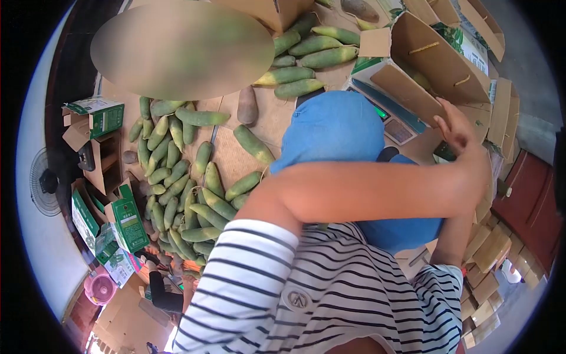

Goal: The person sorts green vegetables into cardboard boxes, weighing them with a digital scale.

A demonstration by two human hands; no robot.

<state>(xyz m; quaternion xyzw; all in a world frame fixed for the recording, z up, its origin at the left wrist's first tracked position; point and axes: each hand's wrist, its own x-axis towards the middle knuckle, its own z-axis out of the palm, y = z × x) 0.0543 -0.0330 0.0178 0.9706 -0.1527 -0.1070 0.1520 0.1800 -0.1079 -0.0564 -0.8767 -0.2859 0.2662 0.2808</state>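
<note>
My left forearm (377, 189) crosses over my blue-trousered knees (336, 127) toward the right. Its end meets my other arm near the wrist, and the left fingers are not distinguishable there. Beyond it, my right hand (458, 131) has its thumb and fingers apart, at the lower side of an open cardboard box (436, 76). Nothing shows between those fingers. The box stands on a scale (400, 130) with a lit green display. Yellow rope handles show on its inner wall. Green radishes (203, 230) lie in a large pile on the left.
More green radishes (330, 57) lie beyond my knees. Green-and-white cartons (127, 218) and a pink fan (100, 288) stand at left. Another person's dark sleeve (164, 292) shows at lower left. Stacked cartons (489, 248) are at right. A blurred oval hides the upper left.
</note>
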